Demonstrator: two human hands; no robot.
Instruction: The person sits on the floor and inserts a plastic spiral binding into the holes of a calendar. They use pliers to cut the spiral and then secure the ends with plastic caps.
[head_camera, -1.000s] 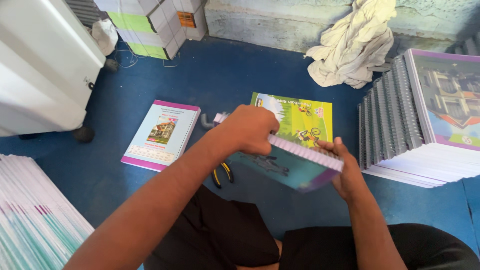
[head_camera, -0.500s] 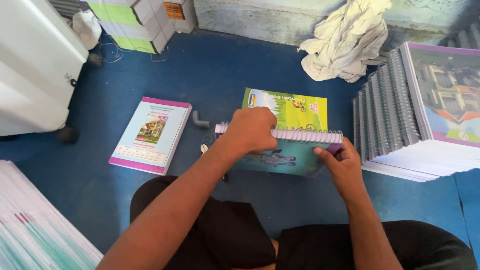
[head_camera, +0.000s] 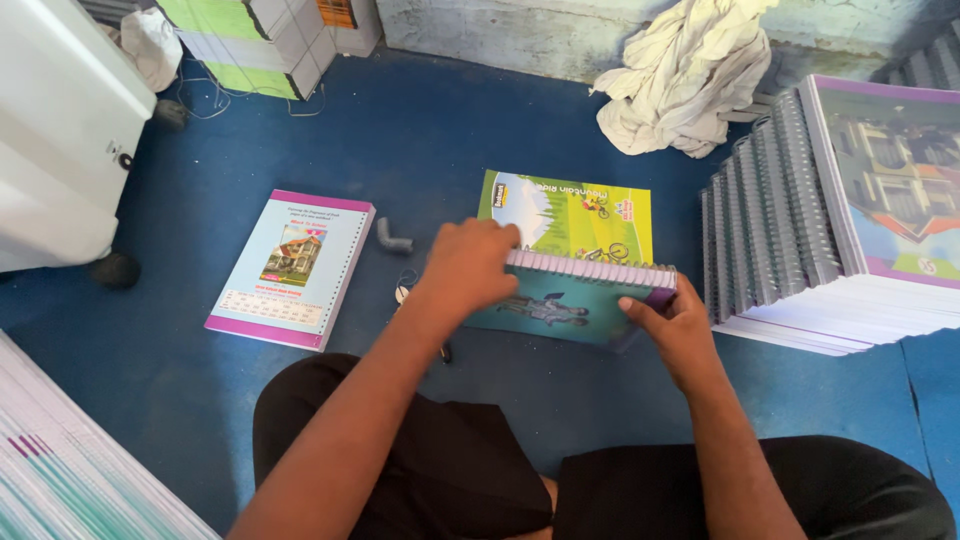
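Observation:
I hold a spiral-bound notebook (head_camera: 560, 305) with a teal cover and a purple edge low over the blue floor, its wire spine turned away from me. My left hand (head_camera: 465, 265) grips its left end at the spine. My right hand (head_camera: 675, 325) holds its right corner, with the thumb on the cover. Just beyond it a green printed cover sheet (head_camera: 570, 215) lies flat on the floor. Part of a small tool with dark handles (head_camera: 402, 290) shows under my left wrist.
A punched notebook with a pale blue and purple cover (head_camera: 292, 268) lies at left, a short grey tube (head_camera: 392, 238) beside it. A tall stack of spiral notebooks (head_camera: 830, 220) stands at right. Loose sheet stacks (head_camera: 70, 470), a white machine (head_camera: 50, 130), boxes (head_camera: 250, 45) and a cloth (head_camera: 680, 75) surround.
The notebook has come down from a tilted hold to nearly flat above the floor. My left hand slid along the spine to its left end. The camera has tipped slightly.

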